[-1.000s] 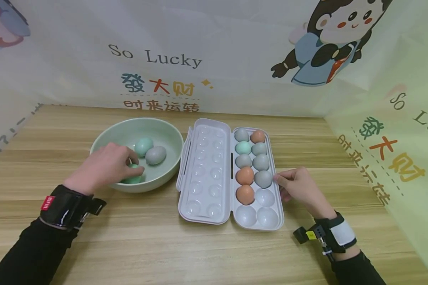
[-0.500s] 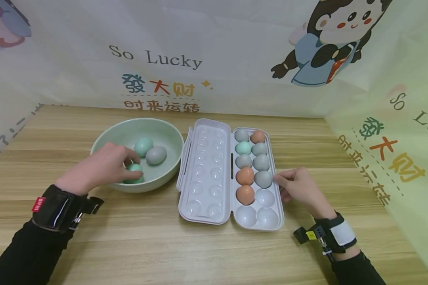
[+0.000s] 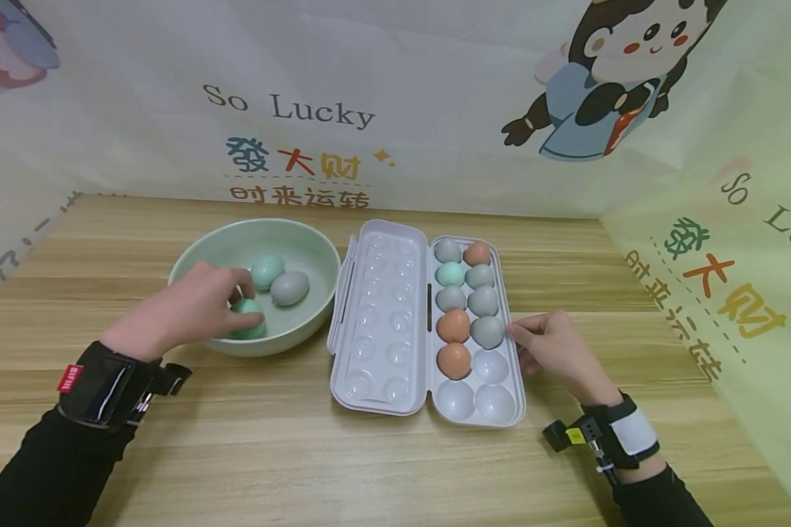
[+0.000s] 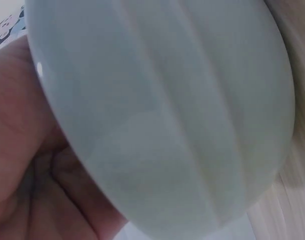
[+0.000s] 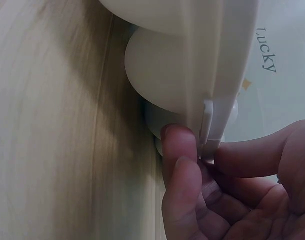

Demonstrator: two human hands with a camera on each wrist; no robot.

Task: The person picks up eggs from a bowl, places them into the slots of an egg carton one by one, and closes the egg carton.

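Note:
My left hand reaches over the near left rim of a pale green bowl, with thumb and fingers around a mint-green egg. Beside that egg lie a second mint-green egg and a grey egg. The bowl's outer wall hides the held egg in the left wrist view. At the right edge of an opened plastic egg box, my right hand pinches the rim. The right wrist view shows the thumb on one side of that rim and fingers under it.
The box's lid lies folded out beside the bowl. Grey, brown and mint eggs fill the box's far cups, including a brown egg; three near cups hold none. A printed sheet stands behind the wooden table.
My left wrist has shifted slightly left, and the mint-green egg between its fingers shows more. The right hand stays on the box's edge.

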